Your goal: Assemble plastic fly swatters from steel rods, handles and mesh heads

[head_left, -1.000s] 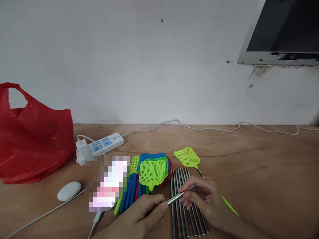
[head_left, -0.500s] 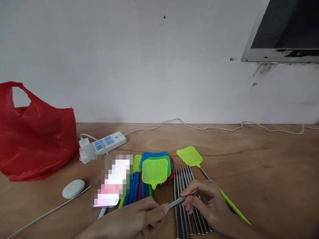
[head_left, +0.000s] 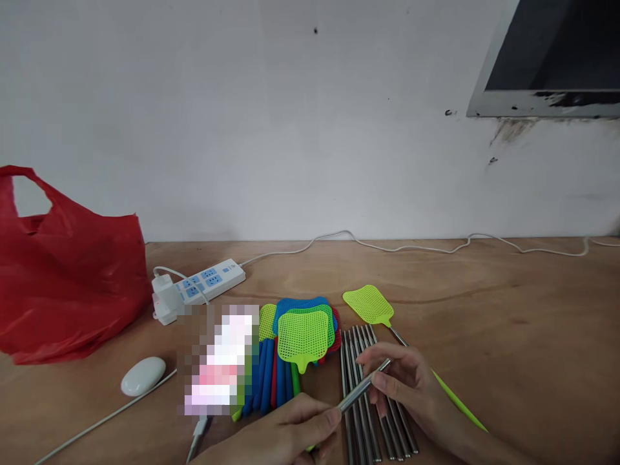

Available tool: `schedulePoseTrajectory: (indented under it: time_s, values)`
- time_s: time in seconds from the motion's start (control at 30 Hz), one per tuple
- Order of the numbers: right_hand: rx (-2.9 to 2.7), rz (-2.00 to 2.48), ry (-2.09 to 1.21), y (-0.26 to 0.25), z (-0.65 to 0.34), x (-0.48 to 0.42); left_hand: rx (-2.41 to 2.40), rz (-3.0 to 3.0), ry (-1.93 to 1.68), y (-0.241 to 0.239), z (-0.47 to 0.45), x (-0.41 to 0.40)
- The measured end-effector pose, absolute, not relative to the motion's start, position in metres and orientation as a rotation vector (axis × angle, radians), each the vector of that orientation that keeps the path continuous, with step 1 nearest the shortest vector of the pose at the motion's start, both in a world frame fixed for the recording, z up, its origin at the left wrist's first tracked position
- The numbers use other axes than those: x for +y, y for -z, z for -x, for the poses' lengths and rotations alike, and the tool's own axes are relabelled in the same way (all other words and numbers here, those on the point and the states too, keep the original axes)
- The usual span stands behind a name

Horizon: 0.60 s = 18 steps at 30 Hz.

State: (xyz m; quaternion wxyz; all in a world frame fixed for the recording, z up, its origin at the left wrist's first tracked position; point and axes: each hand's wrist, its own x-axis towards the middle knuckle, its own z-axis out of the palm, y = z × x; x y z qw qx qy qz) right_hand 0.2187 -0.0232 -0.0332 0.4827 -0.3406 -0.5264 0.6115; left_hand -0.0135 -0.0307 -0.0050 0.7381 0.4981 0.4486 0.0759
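Steel-coloured rod between two bare hands, over a row of like rods

Head view. Metal rod (head_left: 357, 394): lower centre of frame, slanted, upper end pointing to the upper right, raised above the tabletop. Left hand (head_left: 290, 429): closed, thumb pressed along the rod's lower end; a scrap of yellow-green shows below its fingers, too little to identify. Right hand (head_left: 407, 387): partly open, fingers loosely curled, rod's upper end passing between thumb and fingers; whether it grips or merely steadies, cannot tell.

Loose metal rods (head_left: 362, 431): side by side on the wooden table (head_left: 533, 336), beneath and beyond the hands. Left of these, overlapping mesh heads: a yellow-green head (head_left: 303, 337) on top, blue, green and red ones showing behind it, another yellowish one at the pile's left edge. Coloured handles (head_left: 265, 378), mostly blue, lie below the pile, partly covered by the left hand.

Right of centre: yellow-green swatter (head_left: 368, 305), head joined to a metal shaft; its handle runs down to the lower right, partly behind the right arm.

Left part of frame: red plastic bag (head_left: 72, 271), white power strip (head_left: 213, 282) with plugged adapter (head_left: 166, 298), white oval object (head_left: 143, 376), pixelated bright-screened device (head_left: 220, 361) just beside the handles.
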Motion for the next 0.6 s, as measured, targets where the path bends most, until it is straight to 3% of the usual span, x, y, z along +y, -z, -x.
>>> schedulePoseTrajectory:
  time_s: [0.4,0.6]
  values:
    - [-1.182,0.765,-1.482,0.027,-0.216,-0.024,1.022,-1.025,-0.125,-0.012,0.002,-0.026]
    - [-1.060,0.777,-1.414,0.020,-0.213,-0.020,0.609,-0.766,-0.059,-0.024,-0.008,-0.016]
